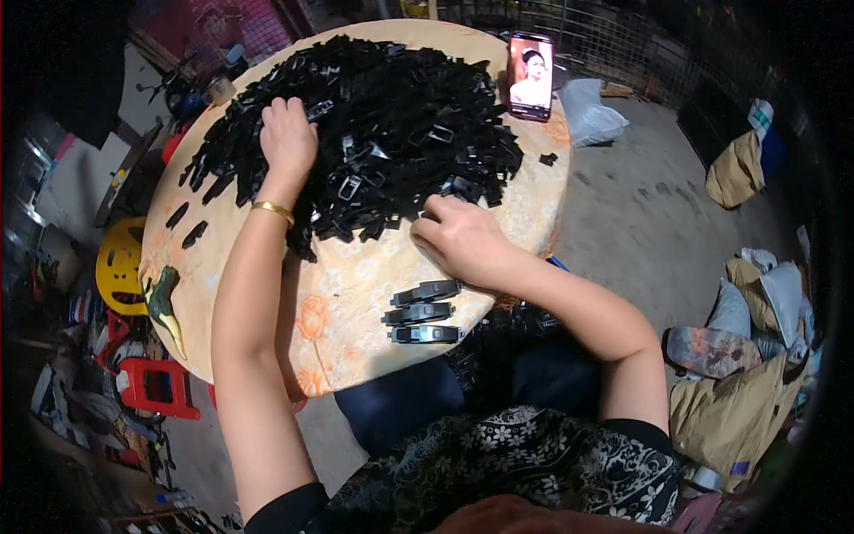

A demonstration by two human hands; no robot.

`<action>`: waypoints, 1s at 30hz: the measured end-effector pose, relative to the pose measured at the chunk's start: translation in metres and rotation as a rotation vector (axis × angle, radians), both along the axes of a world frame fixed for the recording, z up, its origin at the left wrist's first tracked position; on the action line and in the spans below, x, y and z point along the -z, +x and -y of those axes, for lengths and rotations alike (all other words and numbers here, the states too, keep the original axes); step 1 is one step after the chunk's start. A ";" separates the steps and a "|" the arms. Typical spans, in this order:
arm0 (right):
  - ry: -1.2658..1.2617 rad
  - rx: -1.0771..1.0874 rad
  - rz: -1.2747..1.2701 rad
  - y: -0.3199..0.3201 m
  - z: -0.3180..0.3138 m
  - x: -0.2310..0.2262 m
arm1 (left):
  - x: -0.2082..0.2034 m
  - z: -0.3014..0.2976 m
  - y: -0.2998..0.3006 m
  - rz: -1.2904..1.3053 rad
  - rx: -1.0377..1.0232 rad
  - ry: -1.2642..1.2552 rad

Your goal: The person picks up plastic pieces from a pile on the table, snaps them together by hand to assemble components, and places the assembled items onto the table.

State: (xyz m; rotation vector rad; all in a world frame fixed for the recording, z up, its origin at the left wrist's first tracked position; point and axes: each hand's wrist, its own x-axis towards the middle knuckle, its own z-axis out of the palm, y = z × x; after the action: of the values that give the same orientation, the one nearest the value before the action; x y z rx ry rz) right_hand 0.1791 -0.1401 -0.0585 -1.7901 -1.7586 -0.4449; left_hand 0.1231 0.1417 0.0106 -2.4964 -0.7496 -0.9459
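Observation:
A large heap of small black plastic parts (418, 116) covers the far half of a round table. My left hand (290, 141), with a gold bangle on its wrist, reaches into the left side of the heap. Its fingers are curled down and their tips are hidden, beside a shiny rectangular black piece (320, 109). At the heap's near right edge, my right hand (464, 238) is closed just above the cloth. What it holds, if anything, does not show. Several long black plastic pieces (422, 312) lie stacked in a row nearer to me.
A cream floral cloth (342, 303) covers the table. A phone (531, 76) with a lit screen stands at its far right edge. A green, curved-handled tool (164, 307) lies at the left edge. Yellow (120, 267) and red (156, 389) stools stand left; bags (734, 409) lie right.

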 end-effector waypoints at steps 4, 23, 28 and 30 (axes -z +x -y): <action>0.008 -0.026 -0.163 -0.005 0.007 -0.010 | -0.002 -0.022 0.005 -0.108 0.071 -0.137; -0.295 -0.001 -0.288 0.032 0.036 -0.027 | 0.015 0.140 -0.103 -0.197 0.485 -1.708; -0.197 -0.031 -0.257 0.014 0.030 -0.027 | 0.021 0.141 -0.112 -0.253 0.689 -0.965; -0.083 -0.182 -0.343 0.003 0.024 -0.024 | 0.026 0.144 -0.113 -0.236 0.690 -0.919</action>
State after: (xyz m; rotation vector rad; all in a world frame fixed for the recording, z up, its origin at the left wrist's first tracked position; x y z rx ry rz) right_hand 0.1826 -0.1637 -0.0347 -1.6277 -1.6923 0.0112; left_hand 0.0104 -0.0021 -0.0149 -3.7333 -0.2319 -0.4970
